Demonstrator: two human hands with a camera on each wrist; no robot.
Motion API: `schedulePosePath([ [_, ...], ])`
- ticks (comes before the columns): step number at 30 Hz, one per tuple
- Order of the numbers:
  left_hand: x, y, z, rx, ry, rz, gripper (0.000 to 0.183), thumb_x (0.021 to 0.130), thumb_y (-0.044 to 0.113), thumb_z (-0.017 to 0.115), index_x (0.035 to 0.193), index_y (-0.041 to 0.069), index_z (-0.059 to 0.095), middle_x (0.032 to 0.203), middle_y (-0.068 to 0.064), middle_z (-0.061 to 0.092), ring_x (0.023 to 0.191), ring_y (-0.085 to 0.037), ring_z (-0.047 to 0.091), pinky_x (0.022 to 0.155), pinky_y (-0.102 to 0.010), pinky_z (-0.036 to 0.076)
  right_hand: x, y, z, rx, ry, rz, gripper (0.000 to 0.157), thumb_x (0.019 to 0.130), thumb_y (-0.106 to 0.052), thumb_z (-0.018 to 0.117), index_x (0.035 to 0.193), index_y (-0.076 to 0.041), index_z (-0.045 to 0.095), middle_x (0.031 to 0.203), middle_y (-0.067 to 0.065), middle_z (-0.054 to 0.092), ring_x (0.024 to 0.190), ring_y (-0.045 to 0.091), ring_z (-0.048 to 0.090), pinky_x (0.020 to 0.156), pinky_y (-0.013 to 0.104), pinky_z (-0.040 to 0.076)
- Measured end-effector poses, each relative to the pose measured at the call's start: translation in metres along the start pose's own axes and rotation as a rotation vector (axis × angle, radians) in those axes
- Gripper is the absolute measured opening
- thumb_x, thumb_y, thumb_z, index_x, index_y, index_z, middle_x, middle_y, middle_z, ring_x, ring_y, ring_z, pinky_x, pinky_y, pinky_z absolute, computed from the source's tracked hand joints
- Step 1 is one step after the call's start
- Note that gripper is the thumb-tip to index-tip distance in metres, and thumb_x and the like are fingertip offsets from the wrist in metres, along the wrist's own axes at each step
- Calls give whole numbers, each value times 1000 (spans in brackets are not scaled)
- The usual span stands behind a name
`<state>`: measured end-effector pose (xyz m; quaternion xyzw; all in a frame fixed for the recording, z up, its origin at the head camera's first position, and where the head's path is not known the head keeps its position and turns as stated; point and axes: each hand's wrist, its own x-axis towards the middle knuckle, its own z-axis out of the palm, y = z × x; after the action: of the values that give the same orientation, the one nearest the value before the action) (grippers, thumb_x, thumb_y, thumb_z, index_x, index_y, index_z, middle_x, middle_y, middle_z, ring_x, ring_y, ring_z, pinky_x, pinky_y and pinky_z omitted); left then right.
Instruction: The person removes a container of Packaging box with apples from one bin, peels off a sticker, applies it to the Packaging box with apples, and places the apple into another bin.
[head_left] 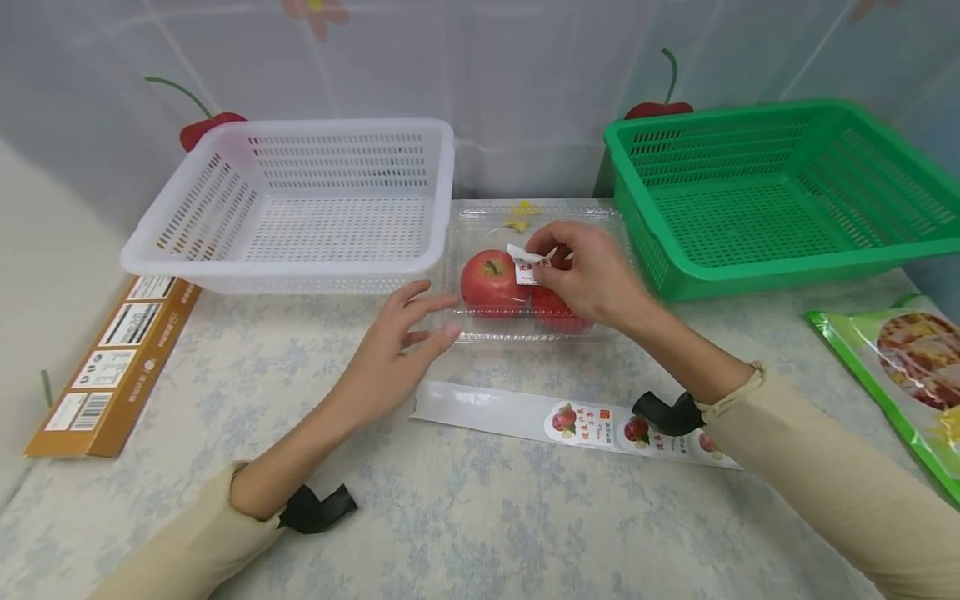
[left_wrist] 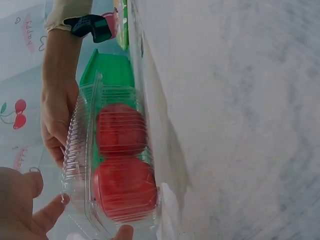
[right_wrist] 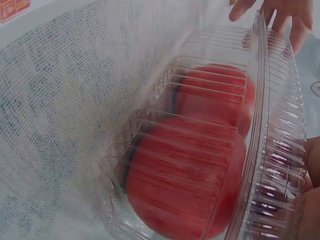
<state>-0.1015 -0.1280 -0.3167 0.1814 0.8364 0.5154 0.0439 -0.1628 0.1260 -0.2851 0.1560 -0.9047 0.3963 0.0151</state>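
A clear plastic clamshell box [head_left: 480, 227] stands in the middle with red apples [head_left: 487, 292] inside; two show through its side in the left wrist view. Above its lid my right hand [head_left: 596, 271] pinches a white printed sticker [head_left: 527, 273], whose upper edge curls over. Whether the sticker touches the lid I cannot tell. My left hand [head_left: 393, 354] is at the box's front left corner, fingers spread and slightly bent, holding nothing. In front of the box lies a strip of apple stickers [head_left: 480, 408], its left part bare and its right end partly hidden by my right sleeve.
A white basket [head_left: 341, 271] stands behind on the left, a green basket [head_left: 787, 265] on the right. An orange-brown carton [head_left: 142, 367] lies at the far left. A green food bag [head_left: 892, 375] lies at the right edge. A patterned cloth covers the table.
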Motion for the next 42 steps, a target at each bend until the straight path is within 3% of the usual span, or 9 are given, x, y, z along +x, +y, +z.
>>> schedulePosePath([
  [7,16,5,0,-29,74,-31,31,102,27,57,115,1,69,142,-12,45,136,-23,38,98,-48,48,0,-3,0,-27,-31,16,37,89,-6,72,124,-3,60,114,13,59,98,31,53,82,42,48],
  [12,21,5,-1,-14,96,-41,27,101,23,60,116,3,70,135,-14,50,134,-21,39,98,-48,48,1,-5,1,-25,-34,-1,54,87,-8,75,135,-6,52,126,16,54,104,31,53,87,45,50],
  [14,21,5,-2,-16,84,-44,28,100,21,61,122,5,68,137,-12,50,134,-23,40,102,-50,43,1,-5,2,-32,-27,-29,47,87,-8,76,129,-6,55,128,15,52,108,32,52,89,47,50],
  [18,21,5,-3,-27,56,-57,37,99,21,62,134,8,61,144,-11,46,133,-29,43,109,-54,34,-1,-4,3,-55,-25,-130,16,88,-1,71,100,-5,61,128,17,50,118,34,46,95,50,45],
  [22,22,5,-3,-94,33,-84,39,100,20,61,137,7,59,149,-11,39,129,-31,50,104,-49,42,-2,-4,3,-86,-48,-172,9,89,1,66,87,-7,66,132,18,50,128,36,38,102,53,36],
  [25,22,5,-4,-153,22,-95,39,99,17,62,137,6,59,150,-11,36,123,-30,56,97,-45,49,-2,-5,3,-131,-67,-140,10,90,-4,67,95,-8,74,139,17,49,132,36,34,104,56,34],
  [28,22,5,-4,-183,15,-97,39,99,16,63,136,4,59,151,-11,35,119,-28,59,94,-43,51,-2,-8,2,-210,-81,-99,22,90,-12,69,111,-10,76,147,16,45,136,36,28,106,59,30],
  [36,21,4,-6,-166,-9,-102,40,99,19,63,137,6,58,153,-9,34,119,-28,59,95,-43,51,0,-14,-1,-476,-179,-60,48,95,-33,64,140,-17,58,156,22,30,145,46,9,112,67,9],
  [42,21,2,-5,-180,-13,-91,39,99,18,62,136,5,59,153,-10,34,118,-28,60,94,-43,52,-2,-14,-5,-530,-276,29,60,97,-46,56,152,-26,41,162,20,11,146,46,-5,111,69,-1],
])
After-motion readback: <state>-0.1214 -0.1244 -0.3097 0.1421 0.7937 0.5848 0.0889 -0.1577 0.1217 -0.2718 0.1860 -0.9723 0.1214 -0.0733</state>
